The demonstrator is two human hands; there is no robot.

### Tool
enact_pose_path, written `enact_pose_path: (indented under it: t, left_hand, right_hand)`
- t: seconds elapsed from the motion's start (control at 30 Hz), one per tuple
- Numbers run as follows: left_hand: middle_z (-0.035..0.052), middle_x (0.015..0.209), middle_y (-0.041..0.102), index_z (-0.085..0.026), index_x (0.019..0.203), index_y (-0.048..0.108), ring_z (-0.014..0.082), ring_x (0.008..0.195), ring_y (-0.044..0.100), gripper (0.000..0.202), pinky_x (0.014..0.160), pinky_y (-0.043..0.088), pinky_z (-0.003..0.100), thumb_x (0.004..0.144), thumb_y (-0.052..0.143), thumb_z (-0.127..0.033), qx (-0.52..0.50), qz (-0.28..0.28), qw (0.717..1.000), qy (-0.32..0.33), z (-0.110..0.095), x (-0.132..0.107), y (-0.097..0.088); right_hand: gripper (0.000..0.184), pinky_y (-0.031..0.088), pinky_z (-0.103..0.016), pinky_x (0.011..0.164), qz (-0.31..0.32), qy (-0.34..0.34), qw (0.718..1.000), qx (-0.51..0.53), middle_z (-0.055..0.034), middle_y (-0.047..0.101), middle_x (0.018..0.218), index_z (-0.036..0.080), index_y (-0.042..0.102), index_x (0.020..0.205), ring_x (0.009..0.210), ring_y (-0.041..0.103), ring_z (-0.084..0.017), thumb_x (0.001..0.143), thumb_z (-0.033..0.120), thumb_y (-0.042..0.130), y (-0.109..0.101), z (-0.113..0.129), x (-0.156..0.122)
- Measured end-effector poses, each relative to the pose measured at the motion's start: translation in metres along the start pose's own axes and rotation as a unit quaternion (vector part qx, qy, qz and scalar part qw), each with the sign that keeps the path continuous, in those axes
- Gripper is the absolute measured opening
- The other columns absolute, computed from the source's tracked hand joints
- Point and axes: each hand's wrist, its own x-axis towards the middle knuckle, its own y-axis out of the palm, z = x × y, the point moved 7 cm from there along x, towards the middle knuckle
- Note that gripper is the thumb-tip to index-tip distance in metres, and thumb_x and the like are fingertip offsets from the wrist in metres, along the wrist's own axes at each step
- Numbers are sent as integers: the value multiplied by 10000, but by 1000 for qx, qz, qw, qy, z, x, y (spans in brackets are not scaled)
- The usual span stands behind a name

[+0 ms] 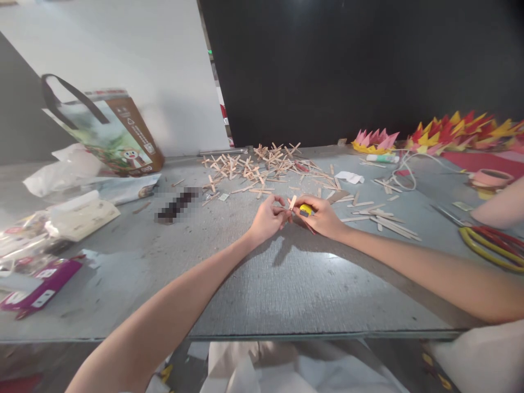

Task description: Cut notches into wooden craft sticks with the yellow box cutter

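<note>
My left hand [268,218] and my right hand [321,215] meet over the middle of a grey table [254,284]. The left hand's fingers pinch a short wooden stick [292,202] that stands between the two hands. The right hand is closed round a small yellow tool [305,209], whose tip lies close to the stick. Behind the hands lies a pile of crossed wooden sticks [262,164], and more loose sticks [385,221] lie to the right.
A paper bag with a dark handle [110,131] and plastic wrappers [61,218] stand at the left, beside a purple box [41,286]. Folded paper shapes in red, yellow and pink [450,134], scissors [491,243], a tape roll [491,177] and another person's arm [503,207] are at the right.
</note>
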Motion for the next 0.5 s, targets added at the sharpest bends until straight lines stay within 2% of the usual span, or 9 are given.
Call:
enact_pose_path:
  t: [0.2,0.5]
  left_hand:
    - [-31,637,705,-233,995,416,68,403,462,337,466,330,196,828,699,-308,7,5,1000,1,2,1,0]
    - [-39,640,708,-238,997,426,73,391,466,312,461,339,195,816,675,-290,7,10,1000,-1,6,2,1]
  right_hand:
    - [73,498,-327,770,11,-5,1000,6,-26,710,901,236,712,971,847,668,-203,938,244,647,1,4,1]
    - [104,485,-306,630,38,15,999,13,-24,658,825,251,682,904,743,631,-190,962,330,648,3,5,0]
